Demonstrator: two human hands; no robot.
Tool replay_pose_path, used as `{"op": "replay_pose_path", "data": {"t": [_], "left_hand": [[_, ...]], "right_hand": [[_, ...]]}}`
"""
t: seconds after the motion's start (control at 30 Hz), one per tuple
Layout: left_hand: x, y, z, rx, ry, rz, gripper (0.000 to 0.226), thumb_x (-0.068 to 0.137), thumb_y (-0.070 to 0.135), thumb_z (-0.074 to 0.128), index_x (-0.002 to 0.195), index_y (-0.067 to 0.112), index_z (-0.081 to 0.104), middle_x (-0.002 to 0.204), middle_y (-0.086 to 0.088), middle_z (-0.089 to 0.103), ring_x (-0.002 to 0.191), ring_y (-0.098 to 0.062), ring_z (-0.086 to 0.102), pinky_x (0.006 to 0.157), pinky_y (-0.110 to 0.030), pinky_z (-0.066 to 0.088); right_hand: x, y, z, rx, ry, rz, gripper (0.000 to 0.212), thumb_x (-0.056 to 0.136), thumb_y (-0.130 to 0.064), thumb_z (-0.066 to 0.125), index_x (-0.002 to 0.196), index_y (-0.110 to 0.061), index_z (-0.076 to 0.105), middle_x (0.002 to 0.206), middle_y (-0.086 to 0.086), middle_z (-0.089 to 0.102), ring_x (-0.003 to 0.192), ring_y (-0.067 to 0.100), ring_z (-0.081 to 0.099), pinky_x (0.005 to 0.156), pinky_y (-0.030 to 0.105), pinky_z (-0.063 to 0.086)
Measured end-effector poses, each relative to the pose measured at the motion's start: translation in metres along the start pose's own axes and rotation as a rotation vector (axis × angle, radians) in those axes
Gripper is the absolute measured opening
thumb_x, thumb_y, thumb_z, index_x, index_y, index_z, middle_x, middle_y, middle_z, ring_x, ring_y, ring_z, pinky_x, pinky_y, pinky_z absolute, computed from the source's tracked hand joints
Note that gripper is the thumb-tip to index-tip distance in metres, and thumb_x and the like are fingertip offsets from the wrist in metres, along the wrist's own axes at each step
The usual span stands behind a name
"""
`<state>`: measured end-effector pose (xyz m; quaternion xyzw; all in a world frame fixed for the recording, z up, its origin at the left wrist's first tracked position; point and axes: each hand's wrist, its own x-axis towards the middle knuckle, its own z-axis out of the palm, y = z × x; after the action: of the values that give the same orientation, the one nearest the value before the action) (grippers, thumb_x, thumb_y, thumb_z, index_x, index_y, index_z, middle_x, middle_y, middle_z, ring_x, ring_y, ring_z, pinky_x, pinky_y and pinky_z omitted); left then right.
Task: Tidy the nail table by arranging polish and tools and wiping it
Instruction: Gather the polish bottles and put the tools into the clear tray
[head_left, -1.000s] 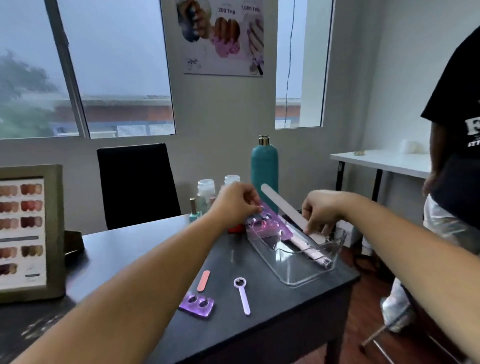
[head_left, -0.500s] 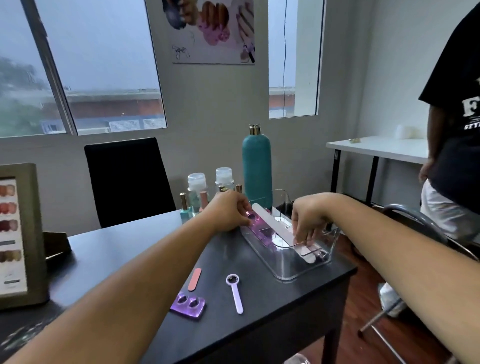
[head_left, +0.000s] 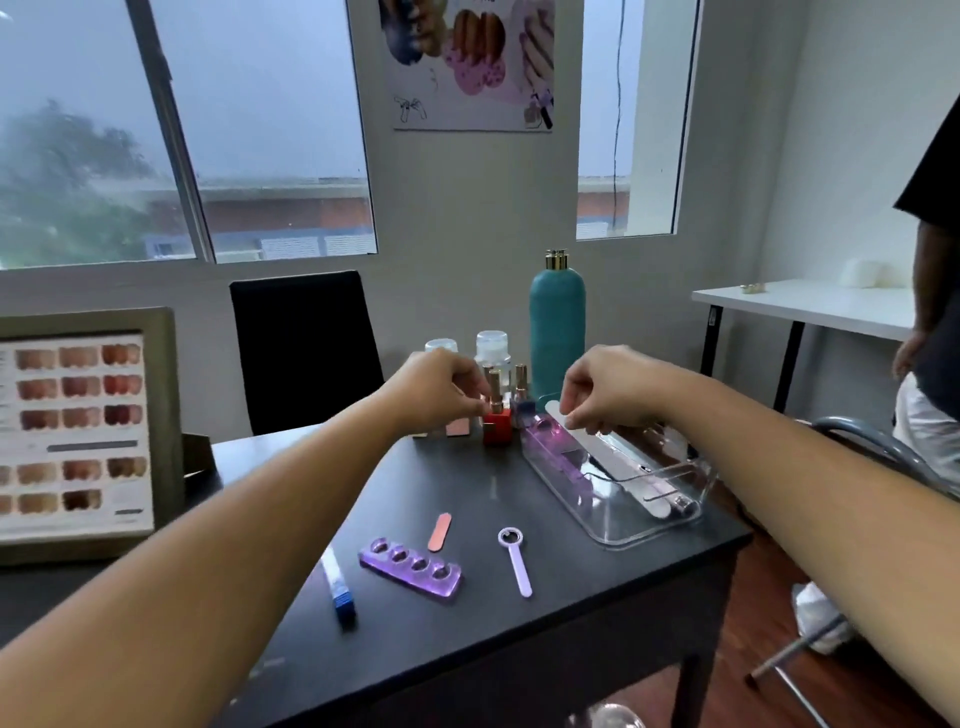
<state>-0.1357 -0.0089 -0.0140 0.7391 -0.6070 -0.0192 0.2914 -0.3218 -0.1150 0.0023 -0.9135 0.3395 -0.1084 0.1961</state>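
My right hand (head_left: 608, 389) pinches the far end of a long white nail file (head_left: 615, 453). The file lies slanted in the clear tray (head_left: 623, 540), beside a purple toe separator (head_left: 553, 456). My left hand (head_left: 441, 387) has its fingers curled at the gold caps of the polish bottles (head_left: 496, 423); I cannot tell whether it grips one. The tray sits close to the right edge of the dark worktop (head_left: 571, 623). On the open front part lie a second toe separator (head_left: 410, 569), a small pink file (head_left: 439, 531), a lilac tool (head_left: 515, 564) and a blue-tipped pen (head_left: 337, 587), all well apart from the tray.
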Motion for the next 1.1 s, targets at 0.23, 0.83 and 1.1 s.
{"op": "replay_pose_path", "data": {"t": [0.23, 0.83, 1.1], "left_hand": [[-0.061, -0.033, -0.029, 0.06, -0.24, -0.118, 0.028, 0.075, 0.022, 0.077, 0.101, 0.016, 0.069, 0.098, 0.001, 0.069, 0.091, -0.016, 0.066, 0.082, -0.028, 0.053], [-0.105, -0.057, -0.01, 0.241, -0.456, -0.065, 0.015, 0.072, 0.021, 0.078, 0.075, 0.022, 0.064, 0.076, 0.009, 0.064, 0.079, -0.011, 0.061, 0.07, -0.024, 0.046], [-0.094, -0.059, -0.024, -0.218, -0.239, -0.117, 0.011, 0.076, 0.006, 0.074, 0.085, 0.01, 0.07, 0.07, -0.001, 0.068, 0.067, -0.013, 0.06, 0.069, -0.027, 0.051]], "right_hand": [[-0.013, -0.053, 0.043, -0.148, -0.259, -0.205, 0.019, 0.078, -0.014, 0.074, 0.096, -0.016, 0.071, 0.083, -0.003, 0.069, 0.075, 0.02, 0.067, 0.068, 0.026, 0.055], [-0.027, -0.05, 0.083, -0.463, -0.468, -0.261, 0.016, 0.08, -0.008, 0.069, 0.079, -0.023, 0.064, 0.084, -0.006, 0.061, 0.081, 0.014, 0.057, 0.058, 0.021, 0.041], [-0.03, -0.049, 0.069, -0.456, -0.561, -0.187, 0.011, 0.078, -0.015, 0.075, 0.082, -0.021, 0.066, 0.068, -0.01, 0.06, 0.062, 0.005, 0.056, 0.058, 0.019, 0.045]]}}
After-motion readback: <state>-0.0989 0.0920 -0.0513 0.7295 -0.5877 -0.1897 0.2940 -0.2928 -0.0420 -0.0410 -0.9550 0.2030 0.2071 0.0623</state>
